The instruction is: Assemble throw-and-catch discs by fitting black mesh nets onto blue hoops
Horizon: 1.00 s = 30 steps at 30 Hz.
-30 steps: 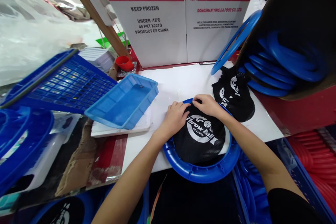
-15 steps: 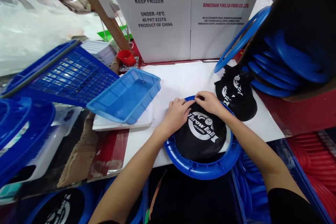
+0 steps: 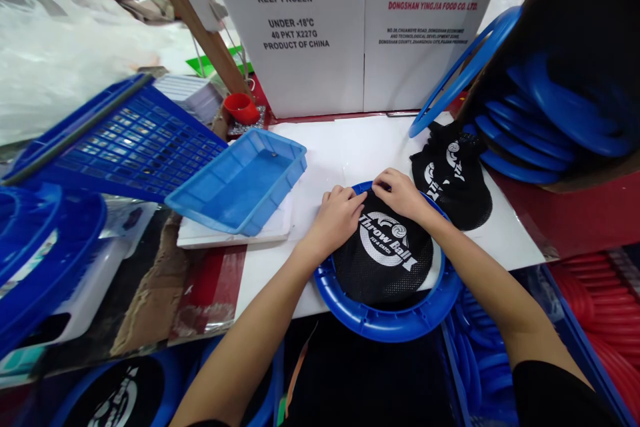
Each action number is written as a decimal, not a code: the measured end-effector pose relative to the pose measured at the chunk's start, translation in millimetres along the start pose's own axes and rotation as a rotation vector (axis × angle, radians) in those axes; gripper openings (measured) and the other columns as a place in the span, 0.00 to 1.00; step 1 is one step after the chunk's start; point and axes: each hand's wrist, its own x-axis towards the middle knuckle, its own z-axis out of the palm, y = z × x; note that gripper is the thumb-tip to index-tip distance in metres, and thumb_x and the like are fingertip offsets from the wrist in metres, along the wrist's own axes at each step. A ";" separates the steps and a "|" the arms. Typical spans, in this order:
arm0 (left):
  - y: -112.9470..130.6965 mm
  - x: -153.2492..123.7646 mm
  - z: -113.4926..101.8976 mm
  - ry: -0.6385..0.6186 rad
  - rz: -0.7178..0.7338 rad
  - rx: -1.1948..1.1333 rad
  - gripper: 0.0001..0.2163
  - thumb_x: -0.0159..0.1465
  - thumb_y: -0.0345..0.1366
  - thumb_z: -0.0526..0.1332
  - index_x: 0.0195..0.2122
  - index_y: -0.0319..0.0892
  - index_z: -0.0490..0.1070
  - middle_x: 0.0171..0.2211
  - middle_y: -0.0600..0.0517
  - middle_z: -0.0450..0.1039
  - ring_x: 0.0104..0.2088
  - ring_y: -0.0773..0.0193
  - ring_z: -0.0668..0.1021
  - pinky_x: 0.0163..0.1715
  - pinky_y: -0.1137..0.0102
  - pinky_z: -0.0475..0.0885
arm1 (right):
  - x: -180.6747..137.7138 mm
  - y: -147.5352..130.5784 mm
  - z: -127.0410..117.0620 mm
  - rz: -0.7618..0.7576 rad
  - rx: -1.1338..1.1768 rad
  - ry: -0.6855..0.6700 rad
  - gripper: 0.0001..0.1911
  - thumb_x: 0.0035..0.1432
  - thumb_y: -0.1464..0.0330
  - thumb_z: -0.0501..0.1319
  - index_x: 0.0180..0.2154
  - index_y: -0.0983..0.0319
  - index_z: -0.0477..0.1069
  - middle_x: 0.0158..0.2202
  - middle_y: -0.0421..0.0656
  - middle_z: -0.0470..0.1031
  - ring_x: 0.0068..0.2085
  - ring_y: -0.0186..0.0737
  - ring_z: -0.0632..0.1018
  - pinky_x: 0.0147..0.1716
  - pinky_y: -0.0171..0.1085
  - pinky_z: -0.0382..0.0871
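A blue plastic ring (image 3: 387, 325) lies on the white tabletop, its near edge reaching past the table's front edge. Inside it is a black mesh net (image 3: 390, 283) printed "Throw Ball" in white. My left hand (image 3: 339, 213) is at the ring's far left rim, fingers bent and closed on the mesh edge. Beside it, my right hand (image 3: 397, 192) pinches the mesh edge at the far rim. The fingertips of both hands nearly meet. A gap shows between mesh and ring at the lower right.
More black mesh nets (image 3: 457, 180) lie at the right, by an open carton of blue rings (image 3: 525, 147). A shallow blue tray (image 3: 245, 180) and a blue basket (image 3: 135, 140) stand left. A white carton (image 3: 310, 73) stands behind. Red rings (image 3: 600, 307) sit low right.
My right fingertips have shifted very slightly along the far rim. The ring, the net and my left hand look almost the same.
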 end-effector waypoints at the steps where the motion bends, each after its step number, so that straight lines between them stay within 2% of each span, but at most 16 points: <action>1: 0.3 -0.2 0.0 0.003 -0.002 0.004 0.17 0.74 0.33 0.56 0.60 0.42 0.76 0.44 0.44 0.76 0.48 0.49 0.72 0.47 0.57 0.68 | -0.2 0.2 0.1 -0.008 -0.001 -0.002 0.07 0.65 0.71 0.60 0.35 0.61 0.77 0.37 0.45 0.74 0.39 0.42 0.76 0.44 0.40 0.71; 6: 3.2 -0.7 -2.1 0.005 -0.011 0.031 0.17 0.74 0.32 0.55 0.60 0.41 0.76 0.44 0.43 0.77 0.48 0.49 0.73 0.48 0.57 0.68 | 0.2 1.0 0.6 -0.024 0.016 0.011 0.07 0.64 0.71 0.61 0.34 0.61 0.77 0.37 0.43 0.74 0.38 0.40 0.76 0.43 0.39 0.71; 15: 2.2 2.2 -7.1 -0.008 -0.036 0.056 0.16 0.75 0.35 0.55 0.58 0.41 0.77 0.45 0.43 0.78 0.49 0.49 0.74 0.50 0.56 0.69 | 3.6 -11.0 4.8 0.075 -0.055 0.034 0.07 0.60 0.75 0.63 0.30 0.62 0.75 0.34 0.42 0.75 0.38 0.40 0.76 0.42 0.38 0.68; 21: -1.2 4.0 -6.0 0.019 0.011 0.085 0.16 0.75 0.35 0.54 0.56 0.39 0.78 0.44 0.42 0.79 0.47 0.50 0.74 0.51 0.57 0.71 | 5.6 -10.5 0.2 0.083 -0.021 -0.020 0.07 0.61 0.75 0.62 0.31 0.62 0.77 0.34 0.41 0.76 0.38 0.38 0.76 0.42 0.36 0.67; 30: 8.4 2.0 -12.5 -0.030 0.008 0.183 0.15 0.76 0.34 0.52 0.54 0.37 0.77 0.48 0.39 0.76 0.49 0.49 0.74 0.50 0.57 0.71 | 9.6 -28.9 -4.0 0.217 -0.138 -0.074 0.07 0.60 0.73 0.63 0.30 0.63 0.79 0.35 0.44 0.81 0.39 0.40 0.77 0.41 0.36 0.66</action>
